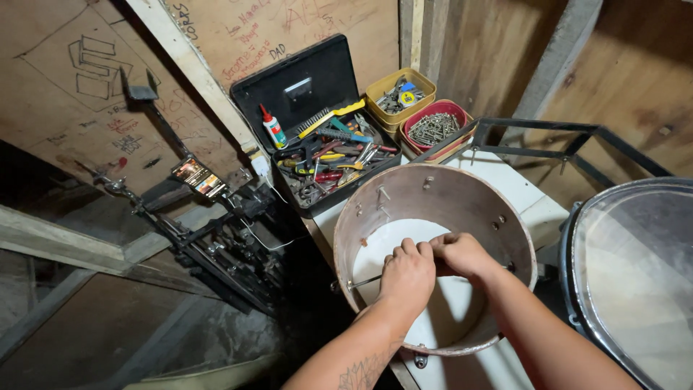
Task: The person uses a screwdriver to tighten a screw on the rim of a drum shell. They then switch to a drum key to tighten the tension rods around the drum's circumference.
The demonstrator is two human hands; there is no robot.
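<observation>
A round brown drum shell (469, 195) without a head lies on a white table (534, 206). Both my hands reach down inside it. My left hand (408, 274) is closed around a thin metal rod (363, 282) that pokes through the shell's near left wall. My right hand (462, 253) sits right beside it, fingers curled over the same rod toward the shell's middle. Small bolts and holes dot the inside of the shell wall.
An open black toolbox (328, 155) full of hand tools stands behind the shell. A yellow tin (401, 90) and a red tin of screws (435, 126) sit next to it. A drum with a clear head (635, 274) is at right. A black metal stand (202, 231) is at left.
</observation>
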